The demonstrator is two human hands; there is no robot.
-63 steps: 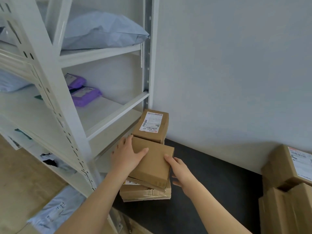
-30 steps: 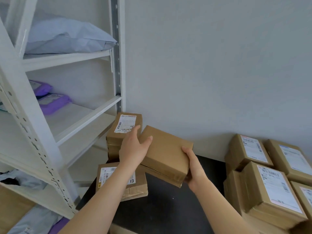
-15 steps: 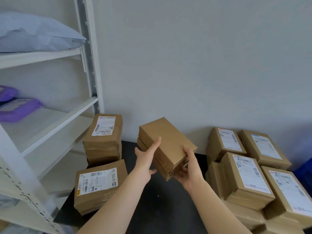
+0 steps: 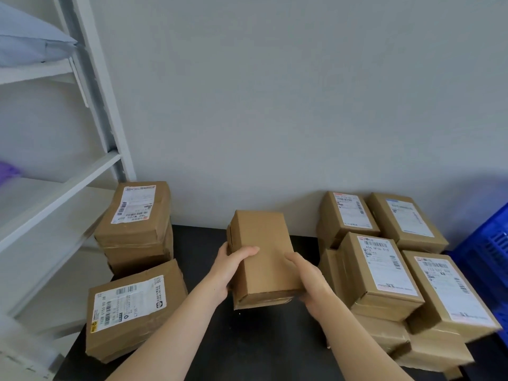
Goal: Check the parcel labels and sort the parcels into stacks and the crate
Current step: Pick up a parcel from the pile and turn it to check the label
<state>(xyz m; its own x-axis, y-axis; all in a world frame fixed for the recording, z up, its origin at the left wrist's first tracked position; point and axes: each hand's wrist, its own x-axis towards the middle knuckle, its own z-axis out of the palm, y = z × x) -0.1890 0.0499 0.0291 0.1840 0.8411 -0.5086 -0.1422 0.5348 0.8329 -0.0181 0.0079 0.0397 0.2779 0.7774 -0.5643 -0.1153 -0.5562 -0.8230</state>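
- Two hands hold one parcel point(image 4: 262, 251): left hand point(image 4: 233, 264) and right hand point(image 4: 308, 276) clasp its long sides.
- Stiff cardboard, probably light; grip edges.

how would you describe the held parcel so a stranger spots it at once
On the black table by the grey wall, the left stacks and the right stacks flank a gap. There the left hand and the right hand grip the held parcel. Its top face is plain cardboard; every neighbouring top parcel shows a white label.
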